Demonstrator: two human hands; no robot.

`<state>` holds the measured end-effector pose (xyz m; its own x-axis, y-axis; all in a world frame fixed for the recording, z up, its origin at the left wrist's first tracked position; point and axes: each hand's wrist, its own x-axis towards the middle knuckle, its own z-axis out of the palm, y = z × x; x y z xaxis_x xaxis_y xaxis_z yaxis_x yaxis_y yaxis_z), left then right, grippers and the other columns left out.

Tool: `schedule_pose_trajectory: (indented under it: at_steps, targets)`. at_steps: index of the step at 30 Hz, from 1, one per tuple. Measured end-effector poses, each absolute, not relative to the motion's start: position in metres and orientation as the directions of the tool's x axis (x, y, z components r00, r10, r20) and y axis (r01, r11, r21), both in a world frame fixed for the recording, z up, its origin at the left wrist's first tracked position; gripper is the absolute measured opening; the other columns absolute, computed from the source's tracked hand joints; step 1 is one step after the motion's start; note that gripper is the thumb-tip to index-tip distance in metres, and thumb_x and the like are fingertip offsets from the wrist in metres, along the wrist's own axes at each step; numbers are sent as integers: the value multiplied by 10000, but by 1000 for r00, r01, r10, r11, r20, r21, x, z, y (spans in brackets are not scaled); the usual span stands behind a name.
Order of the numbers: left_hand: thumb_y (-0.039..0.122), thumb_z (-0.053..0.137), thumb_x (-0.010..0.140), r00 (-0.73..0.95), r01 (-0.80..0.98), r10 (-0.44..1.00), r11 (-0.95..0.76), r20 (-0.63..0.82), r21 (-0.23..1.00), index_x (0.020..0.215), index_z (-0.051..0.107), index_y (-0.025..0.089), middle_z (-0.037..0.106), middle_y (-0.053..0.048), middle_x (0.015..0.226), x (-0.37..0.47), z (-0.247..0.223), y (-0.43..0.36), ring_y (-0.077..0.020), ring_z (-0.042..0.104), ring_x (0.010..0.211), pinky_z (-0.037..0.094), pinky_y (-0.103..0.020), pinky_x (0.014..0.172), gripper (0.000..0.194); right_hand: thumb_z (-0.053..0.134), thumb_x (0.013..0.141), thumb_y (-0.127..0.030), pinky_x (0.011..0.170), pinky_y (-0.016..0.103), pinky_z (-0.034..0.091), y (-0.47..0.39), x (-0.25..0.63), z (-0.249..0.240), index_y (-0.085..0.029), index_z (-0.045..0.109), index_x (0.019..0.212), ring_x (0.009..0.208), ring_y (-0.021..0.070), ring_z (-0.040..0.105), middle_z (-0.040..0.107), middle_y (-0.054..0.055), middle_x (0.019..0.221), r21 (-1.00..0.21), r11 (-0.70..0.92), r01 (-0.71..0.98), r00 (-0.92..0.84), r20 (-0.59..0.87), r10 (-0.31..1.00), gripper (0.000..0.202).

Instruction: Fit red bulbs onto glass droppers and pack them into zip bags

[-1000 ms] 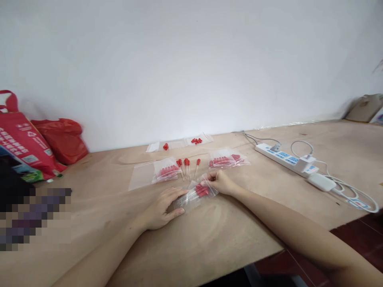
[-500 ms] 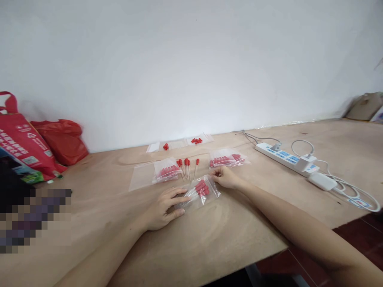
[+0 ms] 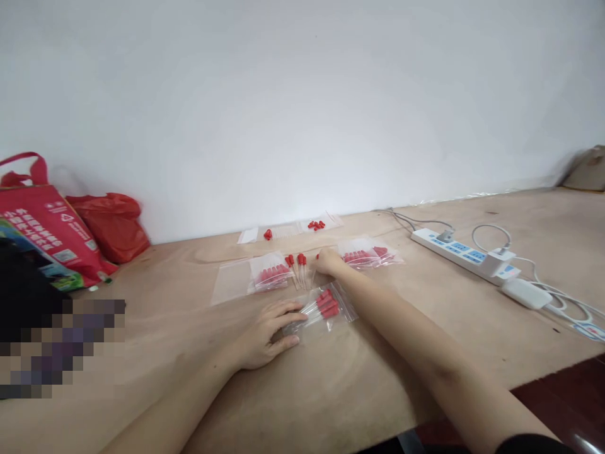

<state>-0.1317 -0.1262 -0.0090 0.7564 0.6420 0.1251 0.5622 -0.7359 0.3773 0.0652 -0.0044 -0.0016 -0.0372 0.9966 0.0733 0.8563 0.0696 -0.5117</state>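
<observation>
My left hand (image 3: 271, 331) lies with fingers spread on the lower left of a clear zip bag (image 3: 341, 315). Inside that bag are several droppers (image 3: 326, 304) with red bulbs and clear stems. Just beyond the bag, my right hand (image 3: 329, 261) is closed at a single red-bulbed dropper (image 3: 317, 256); its fingers hide most of that dropper. Left of my right hand, several loose droppers (image 3: 301, 261) lie with bulbs pointing away from me. A filled bag of droppers (image 3: 271, 275) lies to their left, another filled bag (image 3: 362, 253) to the right.
By the wall, small red bulbs (image 3: 316, 225) and clear stems (image 3: 286, 232) rest on flat plastic bags. A white power strip (image 3: 454, 253) with plugs and cables (image 3: 571, 302) occupies the right side. Red bags (image 3: 113, 227) stand at the left. The wooden table's front edge (image 3: 534, 378) shows at lower right.
My right hand has left the right edge of the zip bag and moved forward and left to the single dropper. My left hand stays on the bag. The view has shifted slightly.
</observation>
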Motion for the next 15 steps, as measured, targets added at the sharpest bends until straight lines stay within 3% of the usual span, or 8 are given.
schedule_pose_trajectory:
  at_steps: [6,11,15]
  targets:
    - [326,430,859,763,568,635,-747,116,346,1222,456,288,426,-56,1300,-131,-9,-128,-253,382,1185,310,-466,979,366,581,666,-187,642,317,458,6,55,-5,-61,657,816,843,302,612,648,217,841,-500,-17,866,-5,-43,999,210]
    - [327,410,868,777,565,620,-764,109,313,1264,407,299,402,-53,1323,-130,-9,-127,-258,360,1204,305,-476,981,397,574,662,-148,670,287,457,4,52,-3,-55,616,914,870,277,603,631,213,910,-541,5,841,10,24,1000,272]
    - [319,408,867,779,569,619,-766,102,300,1276,391,306,385,-51,1338,-130,-7,-128,-269,348,1213,302,-493,977,409,450,742,-137,728,277,437,-7,80,6,-38,426,1161,924,241,573,595,193,996,-596,35,802,73,157,985,431]
